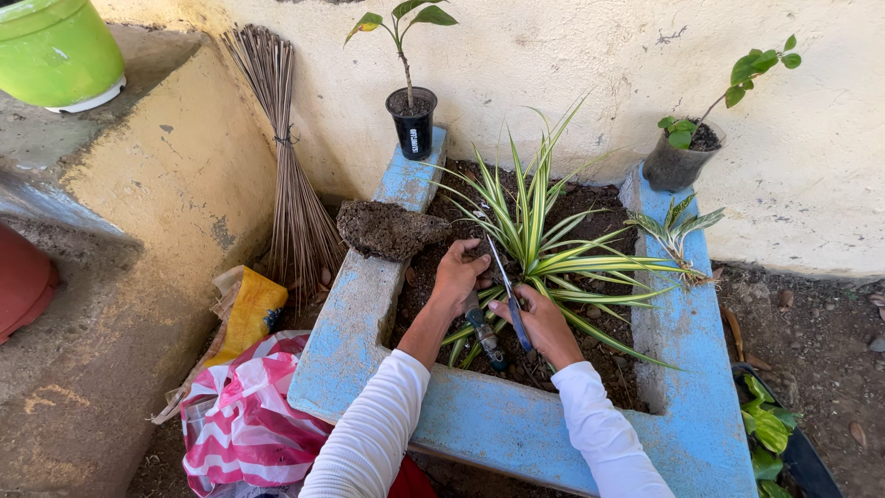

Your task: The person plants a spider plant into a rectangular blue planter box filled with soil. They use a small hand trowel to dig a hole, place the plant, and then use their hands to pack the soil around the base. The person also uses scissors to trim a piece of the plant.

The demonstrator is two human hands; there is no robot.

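A striped green-and-cream plant [539,240] grows in dark soil [590,207] inside a blue concrete planter [516,429]. My right hand [544,323] grips scissors [507,281] with blue handles, blades pointing up toward the plant's base. My left hand [458,275] rests in the soil beside the leaves, fingers curled at the plant's base. A screwdriver-like tool [486,337] with a dark handle lies in the soil under my left wrist. Both arms wear white sleeves.
A clod of soil [387,229] sits on the planter's left rim. Two small potted plants [412,120] [682,157] stand at the back corners. A stick broom [290,175] leans left; pink-striped bag [244,415], yellow bag [249,309], green bucket [57,51].
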